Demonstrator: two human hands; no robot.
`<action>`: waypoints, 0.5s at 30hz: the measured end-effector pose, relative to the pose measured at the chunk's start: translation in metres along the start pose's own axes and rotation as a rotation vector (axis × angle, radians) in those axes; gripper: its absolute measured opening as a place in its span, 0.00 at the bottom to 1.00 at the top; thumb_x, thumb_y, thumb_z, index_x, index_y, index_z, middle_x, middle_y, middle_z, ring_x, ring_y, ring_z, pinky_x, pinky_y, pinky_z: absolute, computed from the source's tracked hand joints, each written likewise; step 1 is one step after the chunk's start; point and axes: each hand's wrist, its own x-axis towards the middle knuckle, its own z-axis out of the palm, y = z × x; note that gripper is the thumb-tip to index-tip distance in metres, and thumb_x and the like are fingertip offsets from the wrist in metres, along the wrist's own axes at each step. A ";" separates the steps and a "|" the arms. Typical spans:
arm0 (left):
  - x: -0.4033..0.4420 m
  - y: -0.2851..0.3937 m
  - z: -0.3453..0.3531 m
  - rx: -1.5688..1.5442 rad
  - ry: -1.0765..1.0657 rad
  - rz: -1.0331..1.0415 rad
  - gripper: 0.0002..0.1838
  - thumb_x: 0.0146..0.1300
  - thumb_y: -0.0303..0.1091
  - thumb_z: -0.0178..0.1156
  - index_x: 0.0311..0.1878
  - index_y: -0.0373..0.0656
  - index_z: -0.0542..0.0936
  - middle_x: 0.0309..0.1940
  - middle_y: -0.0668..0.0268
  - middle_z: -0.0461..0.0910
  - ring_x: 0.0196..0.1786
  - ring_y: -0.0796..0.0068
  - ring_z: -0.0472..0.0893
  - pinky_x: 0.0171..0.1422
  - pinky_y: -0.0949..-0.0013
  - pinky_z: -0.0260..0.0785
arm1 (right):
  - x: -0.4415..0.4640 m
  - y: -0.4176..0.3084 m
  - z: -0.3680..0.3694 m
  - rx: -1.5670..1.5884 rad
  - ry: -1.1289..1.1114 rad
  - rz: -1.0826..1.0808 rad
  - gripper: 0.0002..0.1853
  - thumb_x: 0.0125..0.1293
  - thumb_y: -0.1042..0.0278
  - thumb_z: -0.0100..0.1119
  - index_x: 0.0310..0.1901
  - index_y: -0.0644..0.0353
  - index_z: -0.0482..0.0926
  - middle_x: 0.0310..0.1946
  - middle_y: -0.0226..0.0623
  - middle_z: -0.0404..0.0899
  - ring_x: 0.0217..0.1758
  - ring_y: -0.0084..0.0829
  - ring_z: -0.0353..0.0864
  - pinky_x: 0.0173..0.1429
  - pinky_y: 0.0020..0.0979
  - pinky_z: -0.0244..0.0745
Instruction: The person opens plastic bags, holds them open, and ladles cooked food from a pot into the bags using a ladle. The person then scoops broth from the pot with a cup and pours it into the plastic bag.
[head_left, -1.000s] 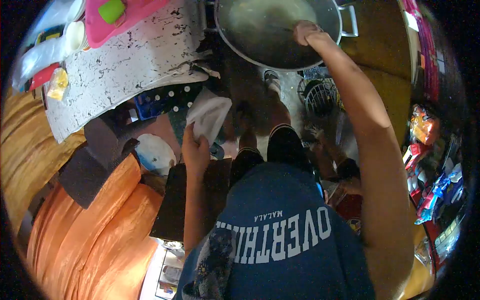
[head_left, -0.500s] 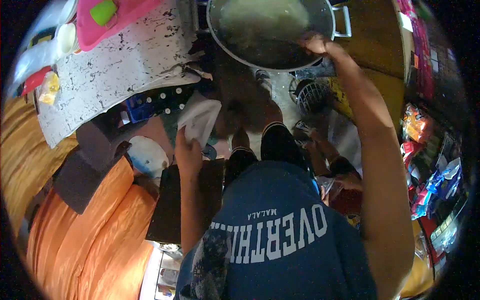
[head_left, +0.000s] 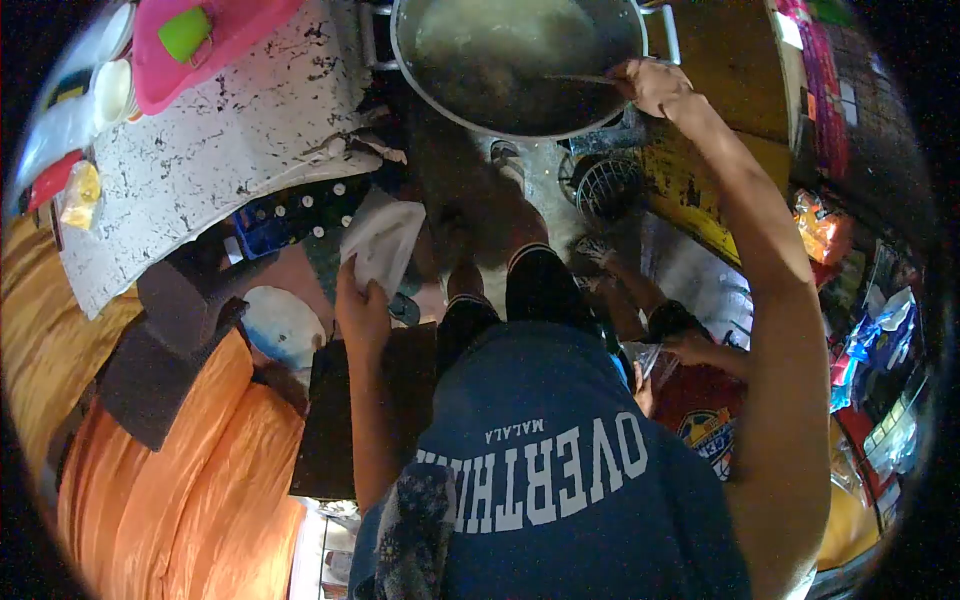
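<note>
A large metal pot (head_left: pixel 545 134) with two side handles stands at the top of the view, with cloudy pale liquid inside. My right hand (head_left: pixel 655 88) is closed around the end of a thin-handled utensil (head_left: pixel 580 78) at the pot's right rim. The utensil's shaft points left over the liquid; I cannot make out its far end. Lower down and to the left, my left hand (head_left: pixel 364 305) grips the lower edge of a whitish, thin plastic bag (head_left: pixel 385 240). The bag hangs beside my knees, apart from the pot.
A worn white table (head_left: pixel 200 150) at left bears a pink tray (head_left: pixel 160 80) with a green cup (head_left: pixel 184 34). A round wire grille (head_left: pixel 608 188) stands below the pot. At right, another person's hand (head_left: pixel 690 348) is near clear plastic. Orange cloth (head_left: pixel 190 470) drapes lower left.
The view has shifted slightly, so most things sit further left. The utensil's shaft shows more clearly in my right hand. Both hands keep their grip.
</note>
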 end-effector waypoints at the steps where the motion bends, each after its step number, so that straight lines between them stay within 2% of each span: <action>1: 0.001 0.000 -0.001 -0.001 -0.001 0.002 0.27 0.59 0.22 0.49 0.64 0.29 0.64 0.59 0.44 0.71 0.61 0.55 0.74 0.63 0.63 0.65 | -0.013 -0.019 -0.024 -0.099 -0.032 0.119 0.16 0.61 0.69 0.57 0.52 0.51 0.78 0.43 0.42 0.82 0.48 0.44 0.81 0.53 0.39 0.78; 2: 0.003 -0.001 -0.003 -0.003 -0.016 -0.018 0.27 0.59 0.22 0.48 0.64 0.29 0.64 0.59 0.44 0.71 0.61 0.55 0.74 0.63 0.63 0.65 | -0.025 -0.032 -0.048 -0.198 -0.065 0.236 0.16 0.59 0.70 0.57 0.50 0.51 0.78 0.42 0.42 0.82 0.46 0.44 0.82 0.50 0.39 0.79; 3: 0.003 -0.003 -0.005 -0.006 -0.031 -0.040 0.27 0.59 0.22 0.48 0.64 0.29 0.64 0.59 0.43 0.71 0.61 0.56 0.74 0.63 0.63 0.65 | -0.032 -0.034 -0.063 -0.260 -0.068 0.263 0.15 0.61 0.63 0.55 0.49 0.48 0.80 0.46 0.41 0.82 0.51 0.41 0.82 0.54 0.40 0.78; 4: 0.002 -0.008 -0.005 -0.006 -0.030 -0.043 0.27 0.59 0.22 0.48 0.64 0.29 0.64 0.59 0.43 0.71 0.61 0.56 0.74 0.63 0.63 0.65 | -0.026 -0.022 -0.065 -0.160 -0.025 0.294 0.14 0.62 0.65 0.54 0.50 0.48 0.79 0.45 0.41 0.82 0.52 0.40 0.82 0.52 0.41 0.79; 6: 0.001 -0.019 -0.004 0.013 0.006 0.012 0.27 0.59 0.22 0.48 0.64 0.28 0.64 0.59 0.43 0.71 0.60 0.56 0.74 0.63 0.63 0.65 | -0.027 -0.009 -0.070 -0.137 0.030 0.356 0.13 0.63 0.70 0.51 0.49 0.55 0.77 0.44 0.43 0.82 0.46 0.43 0.83 0.47 0.38 0.80; 7: 0.001 -0.021 -0.004 0.012 0.003 0.015 0.27 0.59 0.22 0.48 0.64 0.28 0.64 0.59 0.43 0.71 0.60 0.56 0.74 0.63 0.63 0.65 | -0.022 0.010 -0.057 -0.138 0.030 0.360 0.13 0.63 0.70 0.51 0.49 0.55 0.77 0.44 0.43 0.82 0.46 0.43 0.83 0.47 0.38 0.80; 10: -0.001 -0.023 -0.003 -0.065 -0.003 -0.029 0.27 0.59 0.22 0.48 0.64 0.28 0.64 0.59 0.43 0.70 0.61 0.56 0.74 0.64 0.64 0.65 | 0.025 0.070 0.011 -0.406 0.242 0.107 0.10 0.65 0.72 0.49 0.44 0.63 0.79 0.44 0.44 0.82 0.44 0.43 0.83 0.44 0.39 0.81; 13: -0.008 -0.017 -0.004 -0.098 -0.021 -0.116 0.27 0.58 0.21 0.48 0.64 0.28 0.64 0.59 0.43 0.71 0.61 0.55 0.74 0.64 0.64 0.65 | 0.072 0.084 0.063 -0.324 0.217 -0.027 0.08 0.62 0.73 0.53 0.40 0.63 0.80 0.40 0.44 0.83 0.43 0.43 0.84 0.42 0.40 0.81; 15: -0.010 -0.016 -0.005 0.022 -0.030 0.008 0.27 0.58 0.21 0.48 0.64 0.28 0.64 0.58 0.42 0.71 0.61 0.54 0.74 0.64 0.63 0.65 | 0.091 0.081 0.080 -0.267 0.205 -0.118 0.08 0.59 0.73 0.55 0.37 0.63 0.82 0.38 0.44 0.84 0.42 0.44 0.84 0.41 0.41 0.81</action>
